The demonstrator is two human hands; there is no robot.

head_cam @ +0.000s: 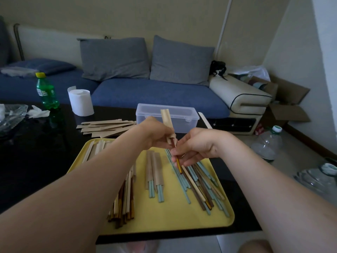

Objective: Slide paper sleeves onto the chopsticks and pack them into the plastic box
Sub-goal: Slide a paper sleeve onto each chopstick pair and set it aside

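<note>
My left hand (155, 134) grips a brown paper sleeve (166, 118) that points up and away, its mouth facing my right hand. My right hand (195, 146) pinches a dark brown chopstick pair (179, 164) whose tips sit at the sleeve's mouth. Both hands hover over a yellow tray (164, 216). On the tray lie sleeved blue chopsticks (155, 178) in the middle, loose blue and brown chopsticks (202, 187) on the right, and a sleeved brown bundle (124, 201) on the left. The clear plastic box (182, 115) stands behind the hands with its lid down.
A stack of empty paper sleeves (107, 127) lies on the black table (36, 161) left of the box. A toilet paper roll (81, 102), a green bottle (46, 91) and crumpled plastic sit at the back left. A blue sofa stands behind; water bottles stand on the floor at right.
</note>
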